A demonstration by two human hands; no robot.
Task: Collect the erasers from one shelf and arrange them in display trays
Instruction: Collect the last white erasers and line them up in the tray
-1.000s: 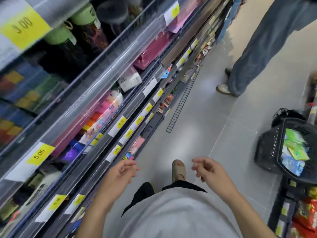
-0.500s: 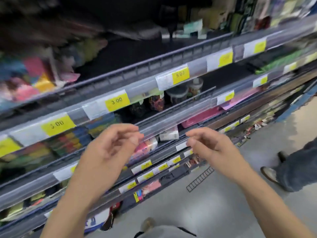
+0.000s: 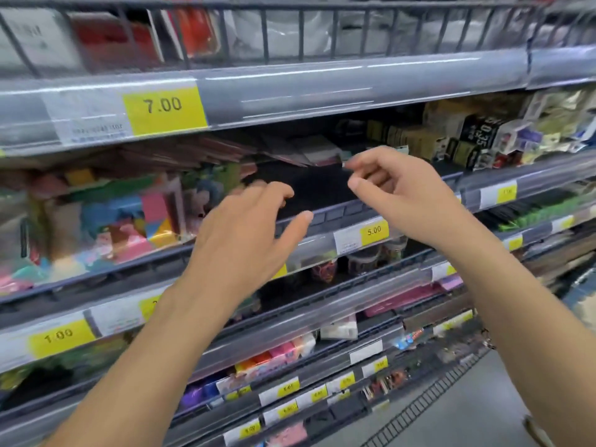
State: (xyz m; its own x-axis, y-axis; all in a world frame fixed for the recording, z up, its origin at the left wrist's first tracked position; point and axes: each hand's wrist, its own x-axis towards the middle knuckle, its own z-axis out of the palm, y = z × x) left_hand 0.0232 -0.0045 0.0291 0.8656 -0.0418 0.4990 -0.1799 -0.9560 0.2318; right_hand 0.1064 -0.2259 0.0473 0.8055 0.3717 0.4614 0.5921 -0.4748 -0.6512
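I have both hands raised at the middle shelf (image 3: 335,217): my left hand (image 3: 245,233) has its fingers loosely spread and holds nothing, my right hand (image 3: 396,195) pinches something small I cannot identify, and blurred eraser packs (image 3: 322,153) lie just behind it.

Tiered grey store shelving (image 3: 322,82) with yellow price tags (image 3: 164,109); grey floor (image 3: 477,414) lower right

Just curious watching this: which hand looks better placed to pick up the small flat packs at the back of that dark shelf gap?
Probably the right hand: its fingertips are already up beside the small flat pink-and-white packs, while the left hand hovers lower, over the grey wire shelf rail. Both hold nothing.
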